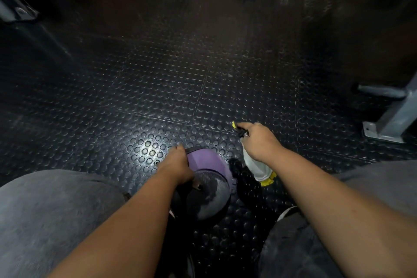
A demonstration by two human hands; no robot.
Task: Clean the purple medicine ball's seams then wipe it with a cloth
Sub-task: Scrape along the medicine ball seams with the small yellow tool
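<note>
The purple and grey-black medicine ball sits on the studded floor between my knees. My left hand lies over its left side, fingers curled against the top edge. My right hand grips the head of a white spray bottle with a yellow nozzle and yellow base, tilted just right of the ball. A dark crumpled thing, perhaps a cloth, lies between ball and bottle.
Black rubber floor with raised round studs stretches ahead. A grey metal post with a bolted base plate stands at the right. More metal frame parts show at the far left and top. My knees in grey trousers flank the ball.
</note>
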